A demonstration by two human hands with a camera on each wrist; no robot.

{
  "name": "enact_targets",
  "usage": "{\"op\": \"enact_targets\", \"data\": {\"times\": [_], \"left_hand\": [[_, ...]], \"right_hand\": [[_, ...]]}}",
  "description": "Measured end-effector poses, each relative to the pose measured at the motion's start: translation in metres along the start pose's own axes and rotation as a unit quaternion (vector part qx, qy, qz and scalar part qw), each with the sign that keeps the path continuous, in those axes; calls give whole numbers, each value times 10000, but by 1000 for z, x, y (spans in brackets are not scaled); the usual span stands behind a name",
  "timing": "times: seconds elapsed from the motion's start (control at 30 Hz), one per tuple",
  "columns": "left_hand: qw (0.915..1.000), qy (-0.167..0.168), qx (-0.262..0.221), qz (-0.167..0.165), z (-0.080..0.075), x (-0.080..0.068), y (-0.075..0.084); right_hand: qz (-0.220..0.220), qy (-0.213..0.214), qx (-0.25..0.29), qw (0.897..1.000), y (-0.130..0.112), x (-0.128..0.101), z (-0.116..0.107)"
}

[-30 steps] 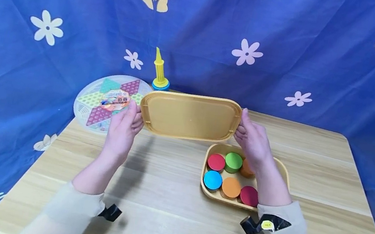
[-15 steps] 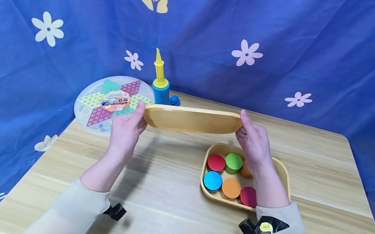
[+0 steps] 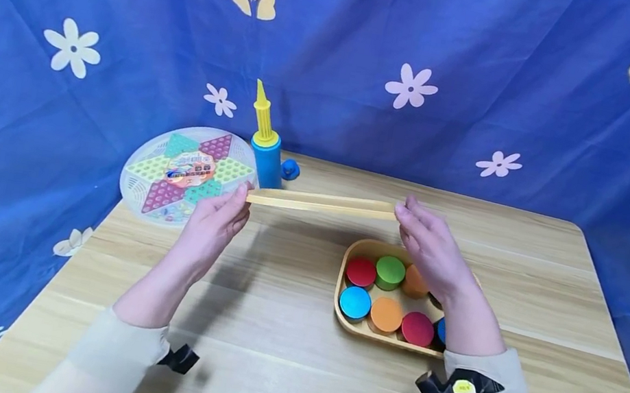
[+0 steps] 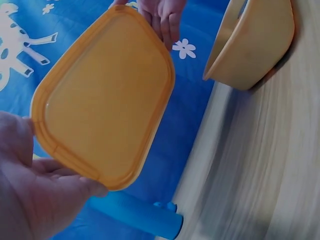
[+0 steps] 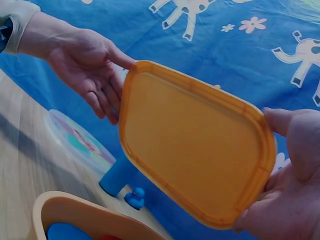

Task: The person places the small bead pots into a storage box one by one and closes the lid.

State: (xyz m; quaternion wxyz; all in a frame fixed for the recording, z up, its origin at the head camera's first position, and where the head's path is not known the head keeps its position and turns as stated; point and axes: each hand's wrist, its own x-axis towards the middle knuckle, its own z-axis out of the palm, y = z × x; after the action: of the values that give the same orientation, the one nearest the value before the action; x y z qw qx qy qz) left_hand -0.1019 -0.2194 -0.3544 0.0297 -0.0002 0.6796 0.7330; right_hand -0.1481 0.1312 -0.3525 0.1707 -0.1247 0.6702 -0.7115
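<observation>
A shallow yellow lid (image 3: 323,203) with rounded corners is held up above the table by both hands, seen nearly edge-on in the head view. At its left end, my left hand (image 3: 213,225) pinches the rim between thumb and fingers. My right hand (image 3: 434,251) grips the opposite end. In both wrist views the lid's recessed face (image 4: 107,95) shows with nothing on it. Below the right hand stands a matching yellow box (image 3: 406,302) without a cover. Round tubs with coloured tops, such as a green tub (image 3: 390,272), sit inside; the right forearm hides its right part.
At the back left lies a round Chinese checkers board (image 3: 188,168). Beside it stands a blue and yellow hand pump (image 3: 266,157), with a small blue duck (image 5: 135,198) at its foot. A blue flowered cloth (image 3: 339,54) hangs behind the wooden table (image 3: 273,370).
The lid has tipped from facing the head camera to nearly edge-on and come down slightly. Both hands have kept hold of its ends. The pump and duck behind it have come into view.
</observation>
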Motion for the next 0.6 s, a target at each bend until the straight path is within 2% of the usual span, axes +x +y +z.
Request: {"op": "enact_targets", "data": {"times": [0.1, 0.2, 0.3, 0.43, 0.6], "left_hand": [[9994, -355, -1, -3, -1, -2, 2], [9972, -660, 341, 12, -2, -2, 1], [9927, -922, 738, 242, -4, 0, -3], [9869, -1073, 1043, 604, -8, 3, -11], [9811, -1027, 1431, 805, -9, 6, -18]], "right_hand": [[73, -131, -64, 9999, 1, -4, -6], [-18, -277, 26, 9996, 4, -8, -15], [-209, -464, 135, 9986, 7, -9, -22], [-397, -533, 79, 9978, 12, -10, -27], [-362, -428, -4, 9984, 19, -11, -27]]}}
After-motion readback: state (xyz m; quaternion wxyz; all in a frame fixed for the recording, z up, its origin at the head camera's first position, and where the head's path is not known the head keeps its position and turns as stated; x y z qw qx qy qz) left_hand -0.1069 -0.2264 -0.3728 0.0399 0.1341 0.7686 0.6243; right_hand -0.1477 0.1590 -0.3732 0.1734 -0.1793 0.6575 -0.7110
